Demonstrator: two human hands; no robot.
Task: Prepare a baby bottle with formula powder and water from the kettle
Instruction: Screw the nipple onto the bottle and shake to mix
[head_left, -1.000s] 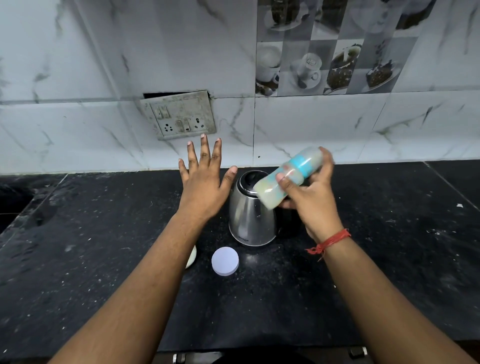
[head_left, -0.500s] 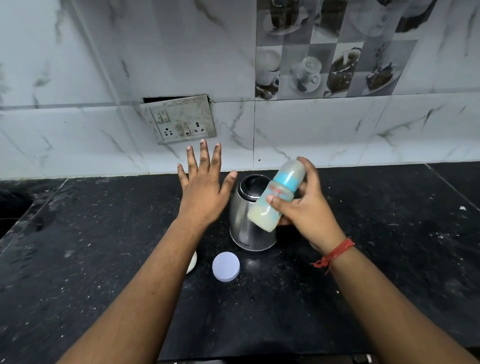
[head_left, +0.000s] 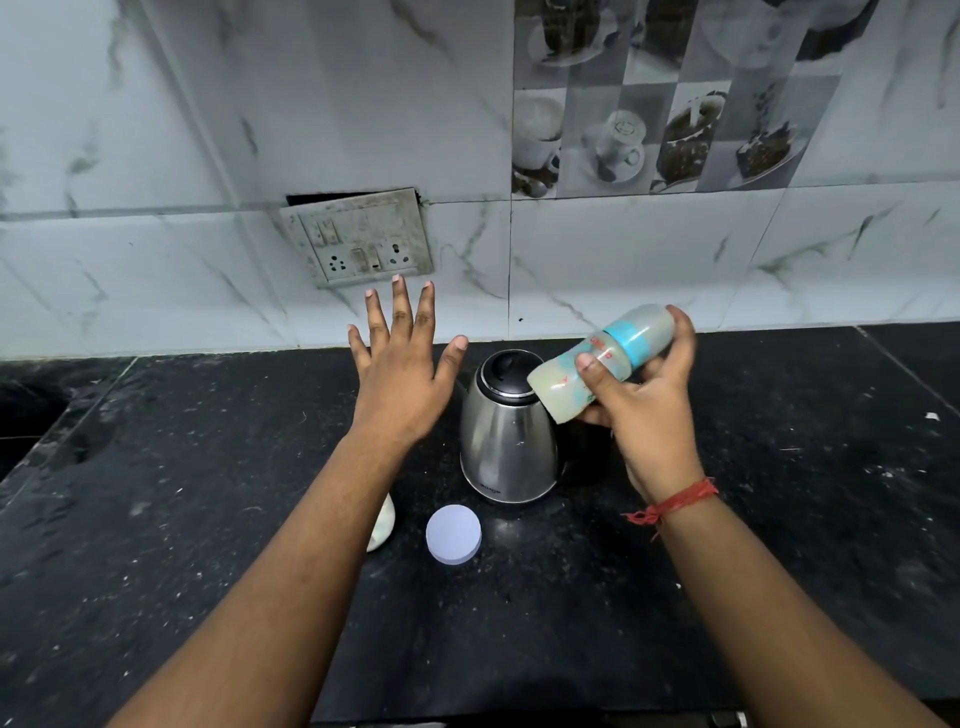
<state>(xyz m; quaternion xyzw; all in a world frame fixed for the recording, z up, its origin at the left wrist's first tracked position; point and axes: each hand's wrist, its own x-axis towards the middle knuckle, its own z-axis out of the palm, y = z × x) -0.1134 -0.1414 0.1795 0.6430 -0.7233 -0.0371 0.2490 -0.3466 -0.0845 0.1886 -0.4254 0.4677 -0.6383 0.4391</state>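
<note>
Right hand (head_left: 644, 415) grip wrapped round baby bottle (head_left: 597, 364), thumb on front, fingers behind; bottle tilted near-horizontal, frame centre-right, above kettle (head_left: 509, 436). Milky liquid inside, likely mixing stage. Left hand (head_left: 400, 374) grip spread flat, empty, hovering left of kettle. Round white lid (head_left: 453, 534) and pale object (head_left: 382, 525), half hidden by forearm, on black desk (head_left: 779, 519) lower centre. Bottle looks light, smooth plastic, maybe slippery; hold at mid-body near blue band. Kettle steel, heavier, possibly hot; handle not visible.

Milky baby bottle (head_left: 597, 364) tilted above counter; steel kettle (head_left: 509, 441) upright, lid shut
</note>
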